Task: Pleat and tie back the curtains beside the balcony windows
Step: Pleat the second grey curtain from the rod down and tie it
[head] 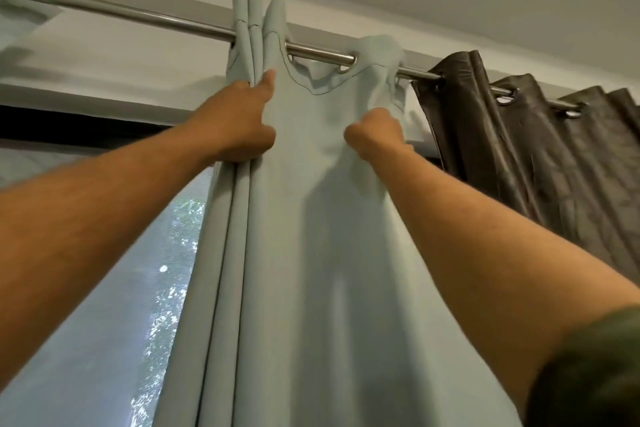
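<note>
- Sleeve [595, 374], dark green, sits nearest the lens on the right forearm, which reaches up to the fabric.
- Pale curtain [311, 218] hangs from the rod [318, 53] and fills the view below both hands; its flat panel spans between the two sets of fingers.
- Brown curtain [540, 149] hangs just beyond the right hand, already in folds.
- Window [104, 288] shows below the left forearm.
- Left hand [239, 121] grips the gathered pleats, fingers wrapped round the bundle, thumb pointing up.
- Right hand [377, 133] pinches the flat fabric in a closed fist.
- Pleating looks half done: the next move likely calls for folding the loose panel toward the left fingers, then tying back.
</note>
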